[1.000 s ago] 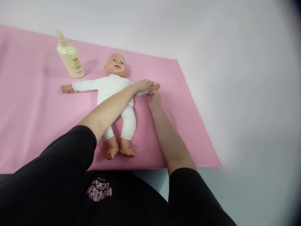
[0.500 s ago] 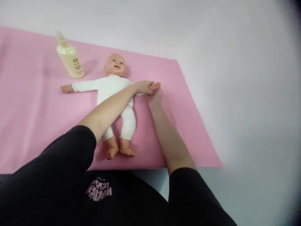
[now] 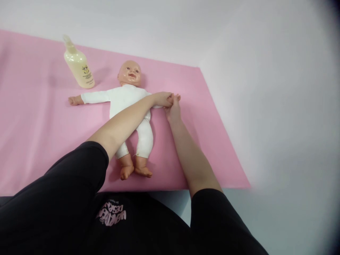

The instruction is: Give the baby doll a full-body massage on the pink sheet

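Note:
A baby doll [image 3: 130, 97] in a white cloth body lies face up on a pink mat [image 3: 212, 148], its arms stretched out sideways. My left hand [image 3: 162, 98] is closed around the doll's wrist on the right side of the view, my forearm crossing over its body. From below, my right hand [image 3: 173, 110] grips the same doll hand [image 3: 178, 96], with the thumb laid over its palm. Only the doll's small fingertips stick out past my hands. My right fingers are mostly hidden beneath.
A pale yellow pump bottle [image 3: 81, 69] stands on the mat at the upper left, near the doll's other hand [image 3: 75, 100]. The mat's right edge slants down beyond my right arm. A white wall [image 3: 252, 71] borders the far side.
My right hand has shifted slightly up and left, its thumb now over the doll's palm. My left hand keeps its hold on the wrist; doll and bottle stay in place.

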